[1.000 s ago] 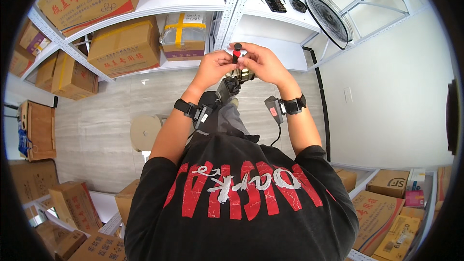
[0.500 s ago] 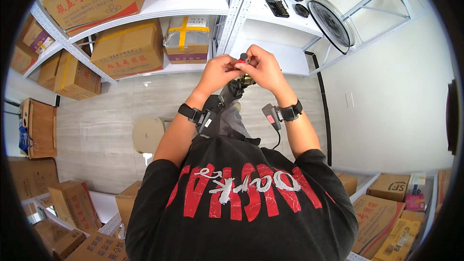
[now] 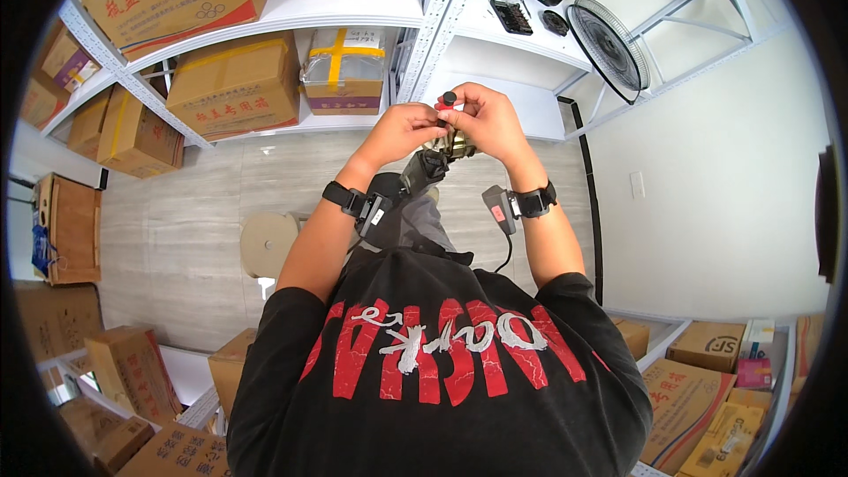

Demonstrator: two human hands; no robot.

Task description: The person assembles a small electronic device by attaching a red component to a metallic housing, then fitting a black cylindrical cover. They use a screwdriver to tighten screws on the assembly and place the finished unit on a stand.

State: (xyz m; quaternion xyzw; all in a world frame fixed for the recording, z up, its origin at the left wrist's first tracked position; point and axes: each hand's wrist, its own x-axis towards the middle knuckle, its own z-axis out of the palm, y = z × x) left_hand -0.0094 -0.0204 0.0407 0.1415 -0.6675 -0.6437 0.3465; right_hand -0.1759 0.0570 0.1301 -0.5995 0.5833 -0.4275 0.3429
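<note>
Both hands meet over a small tool with a black round end and red body, most like a screwdriver (image 3: pixel 449 99), seen nearly end-on. My right hand (image 3: pixel 484 124) pinches its red part between thumb and fingers. The fingers of my left hand (image 3: pixel 408 131) are closed around its lower part, where the tip is hidden. Directly beneath the hands is a fan motor (image 3: pixel 458 147) with brass-coloured metal, joined to a dark grey housing (image 3: pixel 424 170) in front of my legs. Each wrist wears a black strap with a small device.
On the white shelf (image 3: pixel 468 18) ahead right lie a black fan grille (image 3: pixel 608 49), a black tray of small parts (image 3: pixel 511 16) and other dark pieces. Cardboard boxes (image 3: pixel 234 88) fill the racks at left. A beige round stool (image 3: pixel 269 246) stands left of me.
The tool's black end has shifted slightly right and up, with the right hand. More of the brass-coloured motor shows below the hands; the view has shifted a little.
</note>
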